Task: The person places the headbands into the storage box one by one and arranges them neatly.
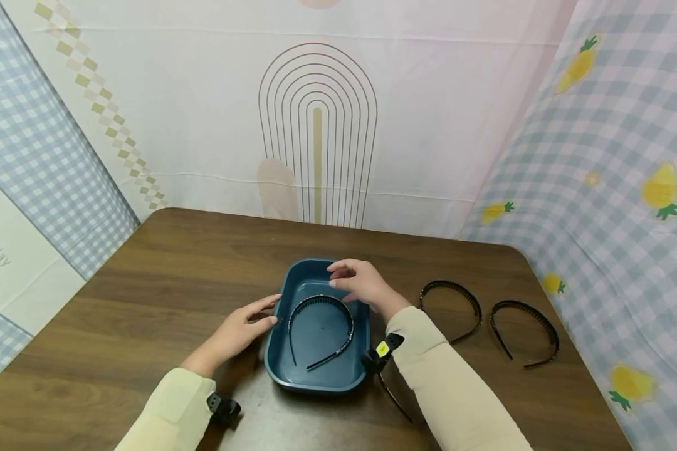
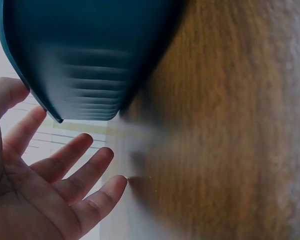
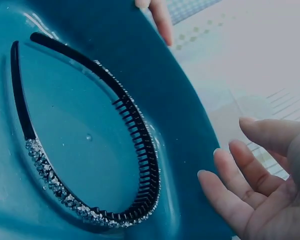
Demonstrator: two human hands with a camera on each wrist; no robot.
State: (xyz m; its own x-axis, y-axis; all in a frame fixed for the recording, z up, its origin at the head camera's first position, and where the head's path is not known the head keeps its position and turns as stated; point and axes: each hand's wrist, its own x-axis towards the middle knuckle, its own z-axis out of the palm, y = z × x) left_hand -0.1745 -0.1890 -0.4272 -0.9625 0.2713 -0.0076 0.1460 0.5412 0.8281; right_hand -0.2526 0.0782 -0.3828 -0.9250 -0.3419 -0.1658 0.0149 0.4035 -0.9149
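In the head view a blue plastic tray [image 1: 313,388] sits on the table. Inside it lies a black toothed headband [image 1: 320,298], studded with glittering stones as the right wrist view [image 3: 85,212] shows. My left hand [image 1: 231,332] rests its fingertips against the tray's left rim, thumb and fingers loosely spread. In the left wrist view those fingers [image 2: 72,157] are relaxed beside the tray's outer wall. Over the tray's far right corner hovers my right hand [image 1: 363,285], fingers loosely bent and holding nothing.
Two more dark headbands [image 1: 467,293] [image 1: 543,319] lie on the wooden table [image 1: 203,263] to the right. A thin dark strip [image 1: 393,399] emerges beneath my right forearm, the rest of it hidden. Patterned cloth [image 1: 429,125] hangs behind the table and along both sides.
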